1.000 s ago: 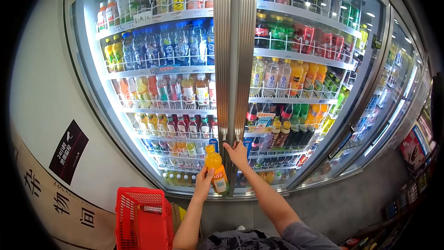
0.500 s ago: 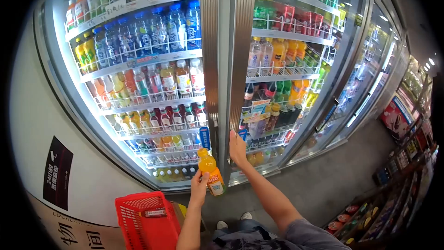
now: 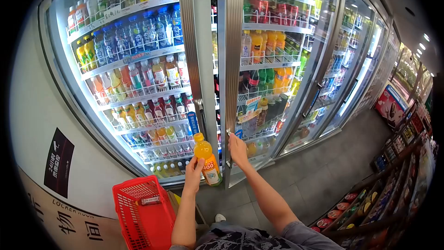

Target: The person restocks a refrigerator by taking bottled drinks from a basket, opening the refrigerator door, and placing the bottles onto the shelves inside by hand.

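Observation:
My left hand [image 3: 194,174] is closed around a bottle of orange drink [image 3: 209,164], held upright with a slight tilt in front of the refrigerators. On the right, my right hand [image 3: 237,150] has its fingers hooked on the metal edge of a glass fridge door [image 3: 230,88]. That door stands slightly ajar, and through the gap a strip of shelves shows. Beside my left forearm is a red shopping basket [image 3: 121,213] with a small wrapped package [image 3: 150,201] inside. What supports the basket cannot be made out.
The left glass cooler [image 3: 138,55] is closed, with several rows of bottles behind it. More glass-door coolers [image 3: 344,65] run off to the right. Low shelves of packaged goods [image 3: 365,208] line the right side, across the grey tile floor [image 3: 296,176]. A white wall [image 3: 32,111] is on the left.
My right hand has pulled the right fridge door from closed to slightly open. The view has shifted a little to the right. The bottle stays in my left hand.

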Demonstrator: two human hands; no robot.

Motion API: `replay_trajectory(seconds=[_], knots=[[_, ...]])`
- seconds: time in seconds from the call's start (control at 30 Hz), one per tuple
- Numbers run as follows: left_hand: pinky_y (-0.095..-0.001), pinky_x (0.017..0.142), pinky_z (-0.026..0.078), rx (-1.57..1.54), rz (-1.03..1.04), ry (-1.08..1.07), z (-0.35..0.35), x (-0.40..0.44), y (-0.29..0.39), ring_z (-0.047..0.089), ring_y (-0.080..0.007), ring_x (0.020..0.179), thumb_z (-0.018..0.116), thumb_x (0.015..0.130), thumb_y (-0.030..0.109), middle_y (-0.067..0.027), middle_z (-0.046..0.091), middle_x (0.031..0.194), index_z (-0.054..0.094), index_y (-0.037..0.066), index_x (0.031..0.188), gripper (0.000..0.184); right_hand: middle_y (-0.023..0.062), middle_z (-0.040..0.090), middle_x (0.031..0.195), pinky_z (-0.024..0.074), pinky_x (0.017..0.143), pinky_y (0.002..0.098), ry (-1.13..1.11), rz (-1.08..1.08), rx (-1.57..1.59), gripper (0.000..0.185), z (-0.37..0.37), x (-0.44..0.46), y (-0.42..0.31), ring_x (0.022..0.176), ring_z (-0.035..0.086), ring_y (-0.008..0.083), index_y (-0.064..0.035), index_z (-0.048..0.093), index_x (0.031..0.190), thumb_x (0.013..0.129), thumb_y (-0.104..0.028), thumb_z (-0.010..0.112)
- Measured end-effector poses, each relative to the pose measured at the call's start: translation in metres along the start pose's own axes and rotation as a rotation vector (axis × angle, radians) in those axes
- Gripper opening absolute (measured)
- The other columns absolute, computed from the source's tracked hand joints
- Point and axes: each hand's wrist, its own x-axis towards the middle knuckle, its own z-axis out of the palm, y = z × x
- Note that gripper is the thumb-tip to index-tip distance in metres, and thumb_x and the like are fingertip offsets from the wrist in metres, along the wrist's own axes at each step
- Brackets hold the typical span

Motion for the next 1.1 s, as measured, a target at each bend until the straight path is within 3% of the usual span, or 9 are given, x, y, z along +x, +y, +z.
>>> replay_trajectory(seconds=[0.07,0.2,0.27,0.4,0.63,0.77,0.8,0.97,1.1], knots=[[-0.0266,0.095,0.04,-0.008,-0.01,-0.015,0.011,-0.014,0.0,0.054,-0.0109,0.107,0.058,0.099,0.03,-0.0049,0.063,0.116,0.056,-0.001,0.128,0.043,0.0118,0.053,0.061,0.0412,0.058,0.0363,0.037,-0.016,0.079,0.051,-0.014,-0.02,0.002,0.057,0.05,0.0191,0.0037,0.052,0.078,0.101,-0.041,0.045],[-0.0264,0.093,0.041,0.033,-0.025,-0.056,0.036,-0.047,-0.001,0.055,-0.0104,0.104,0.059,0.099,0.029,-0.0044,0.063,0.114,0.058,-0.001,0.125,0.04,0.0119,0.052,0.061,0.0404,0.057,0.0354,0.08,0.007,0.093,0.051,-0.053,-0.063,0.001,0.058,0.046,0.0163,0.0035,0.052,0.078,0.1,-0.042,0.048],[-0.0262,0.093,0.041,0.044,-0.029,-0.083,0.051,-0.061,-0.002,0.055,-0.0103,0.104,0.059,0.098,0.029,-0.0044,0.063,0.113,0.058,-0.001,0.124,0.04,-0.0004,0.047,0.061,0.0363,0.052,0.0261,0.125,-0.039,-0.03,0.045,-0.077,-0.087,-0.008,0.057,0.044,0.007,-0.0035,0.051,0.074,0.101,-0.04,0.05],[-0.0265,0.091,0.042,0.047,-0.036,-0.14,0.078,-0.093,-0.008,0.054,-0.0105,0.102,0.06,0.098,0.028,-0.0045,0.063,0.112,0.059,-0.001,0.123,0.039,0.0035,0.041,0.058,0.0338,0.051,0.0288,0.257,-0.098,-0.095,0.045,-0.126,-0.137,-0.021,0.057,0.04,0.0081,-0.0013,0.051,0.08,0.1,-0.041,0.053],[-0.0274,0.096,0.041,-0.009,-0.105,-0.284,0.135,-0.131,-0.03,0.054,-0.0117,0.109,0.061,0.097,0.029,-0.0057,0.063,0.117,0.059,0.0,0.125,0.041,0.0046,0.047,0.061,0.0358,0.052,0.0307,0.47,-0.118,-0.085,0.037,-0.224,-0.204,-0.013,0.056,0.043,0.0122,-0.0018,0.052,0.098,0.099,-0.039,0.055],[-0.0294,0.098,0.041,0.033,-0.086,-0.391,0.179,-0.14,-0.039,0.056,-0.0122,0.11,0.057,0.1,0.031,-0.0051,0.063,0.121,0.055,0.0,0.132,0.045,0.0043,0.057,0.07,0.0443,0.059,0.0267,0.635,-0.158,-0.035,0.031,-0.278,-0.23,-0.01,0.062,0.054,0.0113,-0.0017,0.055,0.104,0.1,-0.032,0.055],[-0.0296,0.098,0.041,0.034,-0.083,-0.41,0.191,-0.142,-0.039,0.056,-0.0119,0.11,0.057,0.1,0.032,-0.0047,0.063,0.12,0.055,0.001,0.132,0.045,0.0036,0.061,0.077,0.0477,0.066,0.0264,0.666,-0.125,-0.006,0.028,-0.293,-0.237,-0.011,0.071,0.059,0.0111,-0.0013,0.057,0.103,0.1,-0.03,0.056],[-0.0289,0.096,0.041,0.014,-0.116,-0.499,0.239,-0.144,-0.047,0.055,-0.0117,0.107,0.057,0.099,0.033,-0.0042,0.063,0.117,0.058,0.001,0.128,0.043,0.0028,0.065,0.089,0.0472,0.079,0.0258,0.857,-0.138,0.119,0.024,-0.368,-0.249,0.006,0.087,0.06,0.0105,-0.0004,0.06,0.099,0.1,-0.024,0.057],[-0.0285,0.094,0.042,-0.003,-0.133,-0.55,0.271,-0.14,-0.053,0.056,-0.0101,0.104,0.057,0.1,0.033,-0.0024,0.064,0.112,0.06,0.001,0.122,0.04,0.0055,0.064,0.1,0.0466,0.085,0.0279,1.203,-0.194,0.152,0.02,-0.414,-0.258,-0.007,0.091,0.06,0.0133,0.0006,0.06,0.107,0.099,-0.017,0.056]])
